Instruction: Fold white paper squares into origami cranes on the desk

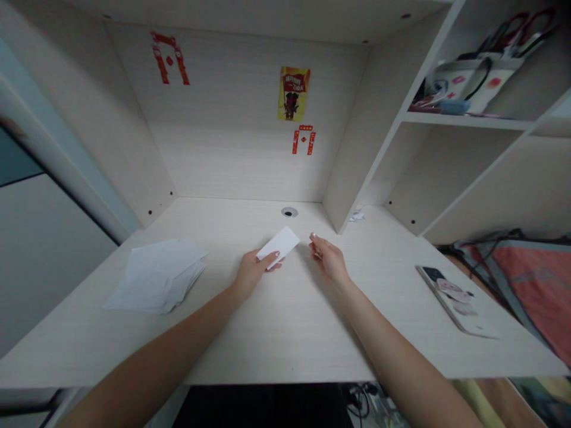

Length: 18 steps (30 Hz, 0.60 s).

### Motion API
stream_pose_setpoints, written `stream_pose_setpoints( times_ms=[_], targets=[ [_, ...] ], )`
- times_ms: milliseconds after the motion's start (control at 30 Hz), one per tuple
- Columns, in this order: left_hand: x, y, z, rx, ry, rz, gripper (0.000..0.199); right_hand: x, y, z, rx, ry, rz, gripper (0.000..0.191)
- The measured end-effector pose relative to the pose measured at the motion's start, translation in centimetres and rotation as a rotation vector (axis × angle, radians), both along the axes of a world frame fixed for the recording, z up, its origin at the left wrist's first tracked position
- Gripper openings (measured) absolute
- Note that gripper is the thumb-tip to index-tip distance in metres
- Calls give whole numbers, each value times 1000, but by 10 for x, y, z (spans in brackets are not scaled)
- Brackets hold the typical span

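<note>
A narrow white rectangle of paper (285, 238), seemingly folded, is pinched in my left hand (254, 270), the thumb on top and the fingers beneath. It tilts up toward the right, a little above the desk. Just right of the paper, apart from it, my right hand (329, 257) is closed with thumb and fingertips together; whether anything is between them I cannot make out. On the desk to the left lies a loose stack of white paper sheets (149, 276), their edges uneven.
The pale wooden desk (285, 333) has a cable hole (289, 212) near the back panel. A tablet or phone with stickers (455, 300) lies at right. A divider (357, 119) rises behind my right hand. A pen holder with scissors (473, 77) stands on the upper shelf.
</note>
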<state>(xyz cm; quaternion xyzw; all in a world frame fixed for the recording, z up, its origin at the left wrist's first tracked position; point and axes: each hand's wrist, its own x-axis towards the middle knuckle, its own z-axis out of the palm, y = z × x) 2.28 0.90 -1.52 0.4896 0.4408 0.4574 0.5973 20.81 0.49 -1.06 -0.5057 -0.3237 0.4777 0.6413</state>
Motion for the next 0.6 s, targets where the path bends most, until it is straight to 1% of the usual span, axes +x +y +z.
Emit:
stream_pose_setpoints(
  times_ms=[67, 133, 200, 267, 400, 467, 533, 567, 600],
  targets=[
    [-1, 1, -1, 8, -20, 31, 42, -4, -2, 0, 19, -99, 118, 32],
    [-1, 1, 0, 20, -43, 40, 41, -10, -5, -1, 25, -186, 300, 34],
    [-1, 0, 1, 47, -29, 21, 37, -16, -7, -3, 39, -247, 382, 32],
    [-1, -1, 3, 85, 28, -2, 33, -19, -9, -4, 53, -274, 394, 29],
    [0, -4, 4, 95, 105, -81, 31, -18, -9, -1, 63, -258, 347, 26],
    [2, -6, 2, 95, 106, -157, 31, -18, -9, 0, 79, -242, 320, 26],
    [4, -9, -2, 131, 136, -227, 32, -18, -9, 0, 107, -237, 311, 26],
    [5, -10, -3, 157, 173, -253, 32, -19, -9, 0, 123, -245, 310, 26],
    [5, -11, -5, 180, 211, -245, 33, -19, -9, -1, 140, -263, 306, 26]
  ],
)
